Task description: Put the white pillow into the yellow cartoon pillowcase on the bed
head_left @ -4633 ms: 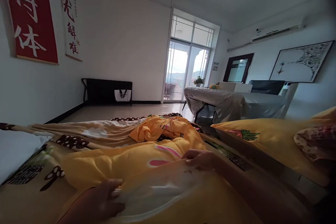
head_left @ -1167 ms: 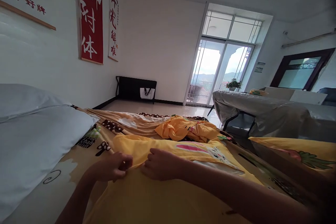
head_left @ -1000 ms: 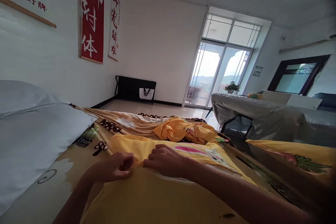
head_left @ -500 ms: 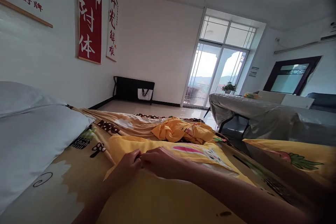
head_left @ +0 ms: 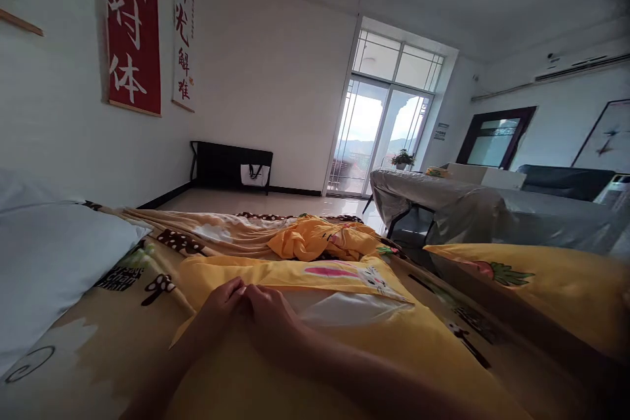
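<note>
A yellow pillowcase [head_left: 374,348] with a rabbit print lies across the bed in front of me. Part of a white pillow [head_left: 344,308] shows through its gaping opening. My left hand [head_left: 219,308] is closed on the edge of the opening near its left end. Right beside it, touching it, my right hand [head_left: 270,318] is closed on the same edge, fingers curled down. The fingertips and the bit of cloth between them are mostly hidden behind the hands.
White pillows [head_left: 54,256] lie at the left on the patterned bed sheet [head_left: 98,335]. A crumpled yellow cloth [head_left: 315,239] is beyond the pillowcase. Another yellow pillow [head_left: 556,282] rests at the right. A plastic-covered table [head_left: 457,200] stands farther back.
My view has turned to the right. The right hand has drawn back from over the opening's edge, and more of the white pillow shows. Both hands stay together at the edge.
</note>
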Demonstrator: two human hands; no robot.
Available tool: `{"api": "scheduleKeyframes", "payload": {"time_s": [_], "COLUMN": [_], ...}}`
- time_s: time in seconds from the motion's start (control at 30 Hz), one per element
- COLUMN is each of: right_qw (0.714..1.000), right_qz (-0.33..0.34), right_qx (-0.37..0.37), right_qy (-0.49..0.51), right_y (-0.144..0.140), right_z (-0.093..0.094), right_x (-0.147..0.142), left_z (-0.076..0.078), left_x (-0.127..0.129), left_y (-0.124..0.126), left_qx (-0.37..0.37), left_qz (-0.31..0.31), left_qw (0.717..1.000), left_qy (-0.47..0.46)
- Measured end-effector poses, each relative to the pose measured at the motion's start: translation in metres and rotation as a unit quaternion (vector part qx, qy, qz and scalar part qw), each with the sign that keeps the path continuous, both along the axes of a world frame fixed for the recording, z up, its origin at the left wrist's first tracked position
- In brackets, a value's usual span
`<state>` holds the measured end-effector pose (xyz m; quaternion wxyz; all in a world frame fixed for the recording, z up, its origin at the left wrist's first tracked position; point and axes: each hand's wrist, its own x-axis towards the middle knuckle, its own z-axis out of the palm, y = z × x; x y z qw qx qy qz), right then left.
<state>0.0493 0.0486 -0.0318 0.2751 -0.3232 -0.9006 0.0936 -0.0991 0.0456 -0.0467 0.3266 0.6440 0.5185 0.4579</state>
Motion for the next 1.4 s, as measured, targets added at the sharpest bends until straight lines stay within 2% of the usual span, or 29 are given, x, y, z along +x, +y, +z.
{"api": "scheduleKeyframes", "payload": {"time_s": [0.2,0.3,0.37,0.53,0.7,0.8,0.97,1.1,1.2,1.4], "right_qw": [0.999,0.997,0.995,0.992,0.990,0.991,0.995,0.996,0.996,0.996], "right_qz": [0.007,-0.013,-0.003,0.029,0.006,-0.005,0.004,0.036,0.036,0.043], "right_qx": [0.018,0.059,0.093,0.120,0.137,0.130,0.103,0.052,0.017,0.002], "right_qy": [-0.045,-0.051,-0.030,-0.014,-0.030,-0.031,0.015,0.056,0.079,0.081], "right_y": [0.007,0.007,0.005,0.002,0.005,0.005,0.010,0.019,0.024,0.026], "right_z": [0.002,0.002,0.002,0.000,-0.001,0.001,0.001,-0.002,-0.005,-0.002], "right_x": [0.002,0.003,0.004,0.007,0.012,0.018,0.031,0.044,0.052,0.063], "left_z": [-0.002,-0.005,-0.006,-0.008,-0.015,-0.017,-0.011,-0.009,-0.009,-0.008], "left_x": [0.005,0.007,0.008,0.010,0.011,0.012,0.014,0.016,0.016,0.015], "left_y": [0.001,0.001,0.001,0.003,0.006,0.005,0.000,-0.001,-0.001,-0.001], "left_qx": [0.023,0.025,0.023,0.005,0.007,0.024,0.021,0.010,0.007,0.001], "left_qz": [0.041,0.067,0.078,0.073,0.093,0.101,0.120,0.106,0.099,0.089], "left_qw": [0.999,0.997,0.997,0.996,0.994,0.994,0.992,0.994,0.995,0.996], "left_qy": [0.015,0.009,0.003,-0.042,-0.059,-0.039,-0.016,-0.030,-0.029,-0.024]}}
